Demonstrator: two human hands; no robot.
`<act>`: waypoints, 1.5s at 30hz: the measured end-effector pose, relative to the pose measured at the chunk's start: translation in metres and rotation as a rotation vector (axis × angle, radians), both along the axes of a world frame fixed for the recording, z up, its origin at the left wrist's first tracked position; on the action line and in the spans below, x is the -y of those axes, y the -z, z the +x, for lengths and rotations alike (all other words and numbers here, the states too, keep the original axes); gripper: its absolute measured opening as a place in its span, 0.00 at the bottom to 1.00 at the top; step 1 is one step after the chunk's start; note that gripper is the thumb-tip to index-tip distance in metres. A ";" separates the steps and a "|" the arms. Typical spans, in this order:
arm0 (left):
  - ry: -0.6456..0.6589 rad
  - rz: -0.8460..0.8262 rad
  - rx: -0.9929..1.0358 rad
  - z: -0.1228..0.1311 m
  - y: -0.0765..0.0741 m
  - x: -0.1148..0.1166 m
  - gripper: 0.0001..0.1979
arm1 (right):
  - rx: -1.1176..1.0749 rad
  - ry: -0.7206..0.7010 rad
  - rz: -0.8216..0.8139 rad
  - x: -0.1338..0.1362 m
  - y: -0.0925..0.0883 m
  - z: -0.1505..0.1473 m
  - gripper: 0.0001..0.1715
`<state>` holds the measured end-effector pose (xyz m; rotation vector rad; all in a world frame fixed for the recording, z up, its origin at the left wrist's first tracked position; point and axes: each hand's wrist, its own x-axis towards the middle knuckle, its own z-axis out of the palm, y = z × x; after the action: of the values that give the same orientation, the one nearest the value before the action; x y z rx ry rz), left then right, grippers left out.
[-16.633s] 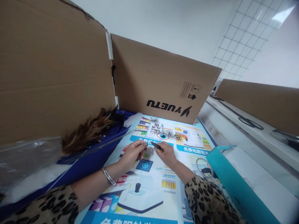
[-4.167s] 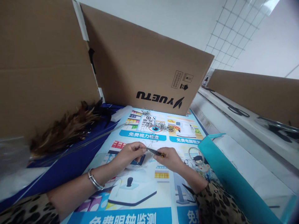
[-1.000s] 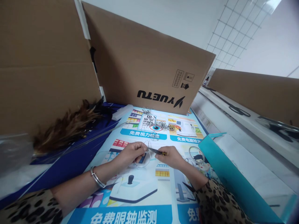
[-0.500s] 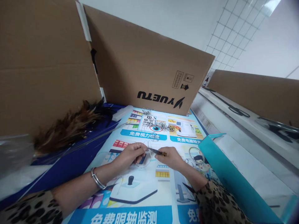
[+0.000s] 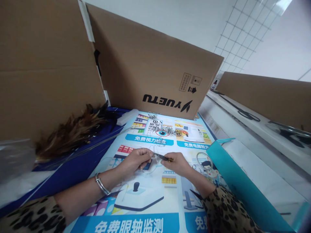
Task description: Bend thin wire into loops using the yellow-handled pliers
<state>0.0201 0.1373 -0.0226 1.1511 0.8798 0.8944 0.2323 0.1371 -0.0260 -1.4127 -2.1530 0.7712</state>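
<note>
Hands are meeting over the printed poster (image 5: 145,200): the left hand (image 5: 136,160) is pinching a thin wire loop (image 5: 150,163) between thumb and fingertips, while the right hand (image 5: 177,162) is gripping small pliers (image 5: 163,157) whose tip is touching the wire just beside the left fingers. Beyond both hands, a heap of small metal pieces (image 5: 167,130) is lying near the cardboard box (image 5: 150,68). Left of the left hand, a feather duster (image 5: 73,129) is lying.
</note>
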 end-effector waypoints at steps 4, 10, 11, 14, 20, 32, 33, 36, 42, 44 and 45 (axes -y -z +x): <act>-0.008 -0.004 0.006 -0.001 0.004 -0.002 0.10 | -0.007 -0.003 -0.001 0.000 0.000 0.001 0.14; 0.006 0.008 -0.011 -0.001 0.002 -0.002 0.09 | -0.005 -0.024 -0.010 0.000 -0.002 0.000 0.14; 0.009 0.008 -0.015 -0.001 0.001 -0.002 0.10 | -0.003 -0.025 -0.010 0.000 -0.003 0.000 0.14; 0.018 0.002 -0.020 -0.001 0.000 -0.002 0.09 | 0.011 -0.025 0.003 0.000 -0.004 0.000 0.14; -0.009 0.027 -0.035 0.000 0.004 -0.002 0.08 | 0.055 -0.007 0.006 0.001 -0.005 -0.001 0.14; -0.055 0.039 -0.029 0.001 0.008 0.001 0.07 | 0.002 -0.003 -0.068 0.005 -0.010 -0.005 0.14; -0.055 0.034 -0.017 0.001 0.008 0.001 0.07 | -0.008 -0.002 -0.077 0.005 -0.010 -0.006 0.14; -0.063 0.040 -0.004 0.000 0.008 0.001 0.06 | 0.003 0.019 -0.039 0.005 -0.009 -0.006 0.15; -0.124 0.052 0.010 -0.001 0.007 -0.001 0.06 | -0.043 0.021 -0.107 0.006 -0.008 -0.006 0.15; -0.122 0.046 0.017 -0.001 0.007 -0.001 0.07 | -0.054 0.012 -0.108 0.006 -0.008 -0.006 0.15; -0.122 0.042 0.024 -0.001 0.006 -0.001 0.07 | -0.053 0.014 -0.098 0.006 -0.008 -0.005 0.15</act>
<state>0.0188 0.1381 -0.0290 1.1289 0.9230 1.0288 0.2270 0.1311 -0.0175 -1.4372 -2.0886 0.9102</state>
